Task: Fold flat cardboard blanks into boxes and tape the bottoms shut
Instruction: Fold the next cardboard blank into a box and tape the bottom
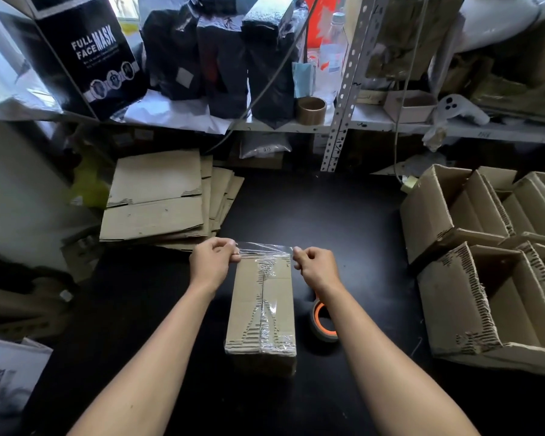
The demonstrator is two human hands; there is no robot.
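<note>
Pinching one end of a clear tape strip (265,249) with the left hand (213,261), and pinching the other end with the right hand (315,267). Stretching it tight, side to side, just over the far end of the box (261,309). Lying bottom-up on the black table (343,215), with its long side pointing straight away from the body (so the strip is crossing it, not running along it). Sitting evenly between both hands, neither one nearer. Probably needing a push down next, to stick the strip over the far edge. Waiting nearby: the tape roll (323,322) just right of the box, flat blanks (158,199) far left, finished boxes (485,262) far right.
</note>
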